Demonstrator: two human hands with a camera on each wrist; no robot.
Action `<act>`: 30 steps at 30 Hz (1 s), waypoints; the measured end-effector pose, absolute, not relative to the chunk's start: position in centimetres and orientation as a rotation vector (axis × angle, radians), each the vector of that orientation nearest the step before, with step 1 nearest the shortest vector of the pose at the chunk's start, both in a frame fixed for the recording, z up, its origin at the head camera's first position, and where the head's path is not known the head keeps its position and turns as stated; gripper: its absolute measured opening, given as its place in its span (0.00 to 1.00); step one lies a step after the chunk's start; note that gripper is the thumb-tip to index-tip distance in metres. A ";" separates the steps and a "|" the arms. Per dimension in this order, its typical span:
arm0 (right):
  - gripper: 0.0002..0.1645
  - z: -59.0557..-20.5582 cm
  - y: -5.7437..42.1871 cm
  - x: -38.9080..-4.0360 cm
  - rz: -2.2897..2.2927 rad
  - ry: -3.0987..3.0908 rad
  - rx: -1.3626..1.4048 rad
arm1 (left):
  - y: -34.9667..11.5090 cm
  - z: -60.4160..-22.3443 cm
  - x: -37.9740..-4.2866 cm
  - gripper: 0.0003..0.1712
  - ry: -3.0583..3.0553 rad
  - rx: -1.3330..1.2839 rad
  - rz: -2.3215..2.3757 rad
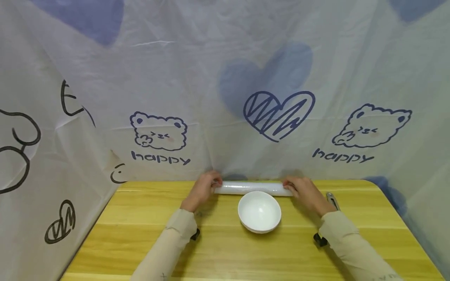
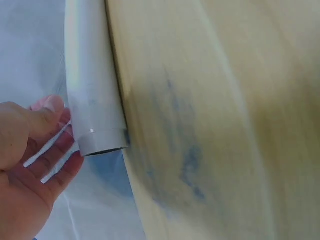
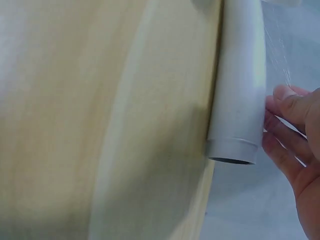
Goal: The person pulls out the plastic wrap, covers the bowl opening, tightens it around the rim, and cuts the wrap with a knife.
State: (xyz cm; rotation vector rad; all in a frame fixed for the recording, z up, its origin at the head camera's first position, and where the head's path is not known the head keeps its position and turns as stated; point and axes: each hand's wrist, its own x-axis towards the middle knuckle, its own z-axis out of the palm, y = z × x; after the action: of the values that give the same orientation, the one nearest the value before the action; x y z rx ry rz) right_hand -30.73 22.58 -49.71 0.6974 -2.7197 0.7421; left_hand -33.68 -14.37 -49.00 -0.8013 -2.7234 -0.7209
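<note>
A roll of cling film (image 1: pixel 239 188) lies crosswise along the table's far edge, its hollow tube end showing in both wrist views. At its left end my left hand (image 1: pixel 204 189) pinches the film between thumb and index finger, the other fingers spread beside the roll. My right hand (image 1: pixel 305 191) does likewise at the right end. In the right wrist view, a thin clear sheet of film (image 3: pixel 281 55) stretches beside the roll to the pinching fingertips. Just on the near side of the roll stands a white bowl (image 1: pixel 259 214), upright, partly overlapping the roll in the head view.
A grey-handled cutter (image 1: pixel 332 200) lies on the wooden table (image 1: pixel 123 234) beside my right wrist. Right behind the far edge hangs a printed cloth (image 1: pixel 218 97) with hearts and bears, which also runs down both sides.
</note>
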 end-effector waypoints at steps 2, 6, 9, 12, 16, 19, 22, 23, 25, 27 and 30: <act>0.04 -49.6 22.6 -30.8 0.780 -2.701 0.697 | -14.4 -48.7 -33.7 0.07 -2.752 -0.749 -0.754; 0.04 -49.2 22.6 -30.9 0.867 -2.653 0.689 | -14.6 -47.9 -33.7 0.07 -2.800 -0.685 -0.813; 0.03 -48.7 22.5 -31.0 0.901 -2.659 0.671 | -14.8 -47.1 -33.8 0.06 -2.800 -0.685 -0.859; 0.03 -48.0 22.5 -31.2 0.934 -2.682 0.656 | -15.0 -46.3 -34.0 0.06 -2.780 -0.707 -0.901; 0.04 -46.9 22.5 -31.6 0.968 -2.663 0.674 | -15.2 -45.0 -34.2 0.06 -2.769 -0.726 -0.947; 0.04 -46.1 22.6 -31.8 0.970 -2.636 0.704 | -15.2 -44.2 -34.3 0.05 -2.776 -0.725 -0.962; 0.04 -45.4 22.6 -31.9 0.964 -2.634 0.716 | -15.2 -43.5 -34.3 0.04 -2.789 -0.725 -0.970; 0.03 -45.2 22.7 -31.9 0.963 -2.637 0.708 | -15.2 -43.3 -34.3 0.03 -2.789 -0.732 -0.972; 0.03 -44.8 22.7 -31.9 0.959 -2.639 0.708 | -15.2 -43.0 -34.2 0.03 -2.788 -0.744 -0.971; 0.03 -44.5 22.8 -31.9 0.958 -2.635 0.713 | -15.2 -42.6 -34.2 0.02 -2.785 -0.750 -0.974; 0.03 -44.0 22.9 -31.9 0.959 -2.615 0.727 | -15.2 -42.2 -34.2 0.03 -2.778 -0.758 -0.959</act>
State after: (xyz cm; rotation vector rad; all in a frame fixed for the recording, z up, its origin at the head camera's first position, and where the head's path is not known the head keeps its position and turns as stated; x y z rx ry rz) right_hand -31.86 22.86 -44.02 0.7274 -2.6152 0.9587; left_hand -34.16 -15.16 -42.24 -0.7583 -2.7778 -0.9592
